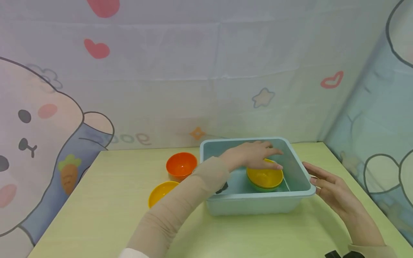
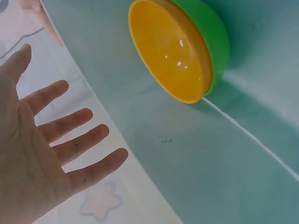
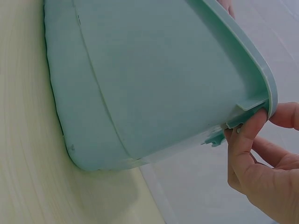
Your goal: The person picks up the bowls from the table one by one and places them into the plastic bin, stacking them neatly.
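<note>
Left hand: the left hand [image 1: 255,154] reaches over the tub's near-left wall and hovers above the stacked bowls; in the left wrist view its fingers [image 2: 70,123] are spread straight, holding nothing. From the head view I cannot tell whether the fingertips touch the yellow rim.
Right hand: the right hand [image 1: 332,188] is at the tub's right rim, by the near-right corner; thumb and fingers [image 3: 245,135] pinch the rim's edge lightly, the other fingers loosely curled.
Tub: a pale blue tub [image 1: 290,195] stands on the desk [image 1: 106,215] toward its far right, upright, near the back edge.
Stacked bowls: a yellow bowl [image 1: 265,175] sits nested in a green bowl [image 2: 212,35] on the tub's floor, toward its right wall; only a sliver of green shows beneath in the head view.
Dark item: a small dark thing [image 1: 222,187] lies in the tub's near-left corner, too hidden by the sleeve to tell what.
Other bowls: an orange bowl [image 1: 181,165] stands just left of the tub; a second yellow bowl, the loose bowl [image 1: 160,191], sits nearer the front, partly behind the left forearm.
Backdrop: cartoon cloth [image 1: 48,118] hangs behind the desk and along its right side.
</note>
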`<state>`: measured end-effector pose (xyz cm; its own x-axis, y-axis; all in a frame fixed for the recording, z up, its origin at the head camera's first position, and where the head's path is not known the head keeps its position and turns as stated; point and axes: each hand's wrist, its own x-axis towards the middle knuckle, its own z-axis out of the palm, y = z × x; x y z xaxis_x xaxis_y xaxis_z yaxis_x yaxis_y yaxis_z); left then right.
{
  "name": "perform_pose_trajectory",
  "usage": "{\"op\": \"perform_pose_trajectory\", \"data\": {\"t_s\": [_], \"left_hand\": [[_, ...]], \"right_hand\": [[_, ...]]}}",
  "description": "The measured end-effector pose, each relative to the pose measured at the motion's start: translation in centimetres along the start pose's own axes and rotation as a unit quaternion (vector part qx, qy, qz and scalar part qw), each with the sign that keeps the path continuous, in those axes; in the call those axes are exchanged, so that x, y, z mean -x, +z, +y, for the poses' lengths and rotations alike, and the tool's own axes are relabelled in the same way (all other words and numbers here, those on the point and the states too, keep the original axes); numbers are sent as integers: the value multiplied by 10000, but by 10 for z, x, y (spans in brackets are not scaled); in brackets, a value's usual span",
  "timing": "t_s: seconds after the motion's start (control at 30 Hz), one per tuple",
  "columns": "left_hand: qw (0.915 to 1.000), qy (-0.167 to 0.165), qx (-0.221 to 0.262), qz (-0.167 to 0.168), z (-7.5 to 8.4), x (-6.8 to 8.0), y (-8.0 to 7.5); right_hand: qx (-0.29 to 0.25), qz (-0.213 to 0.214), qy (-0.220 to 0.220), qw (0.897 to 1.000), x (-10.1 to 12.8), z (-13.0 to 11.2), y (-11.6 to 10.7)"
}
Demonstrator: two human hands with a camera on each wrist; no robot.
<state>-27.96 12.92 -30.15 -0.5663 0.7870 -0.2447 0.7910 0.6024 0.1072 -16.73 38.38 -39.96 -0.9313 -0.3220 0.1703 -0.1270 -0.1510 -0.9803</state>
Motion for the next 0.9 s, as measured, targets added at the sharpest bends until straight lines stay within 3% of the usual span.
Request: {"op": "perform_pose_trajectory", "data": {"t_s": [0.9], "left_hand": [[9995, 86, -297, 70, 5, 36, -8]], "right_hand": [[-155, -64, 19, 9999, -2, 1, 0]]}}
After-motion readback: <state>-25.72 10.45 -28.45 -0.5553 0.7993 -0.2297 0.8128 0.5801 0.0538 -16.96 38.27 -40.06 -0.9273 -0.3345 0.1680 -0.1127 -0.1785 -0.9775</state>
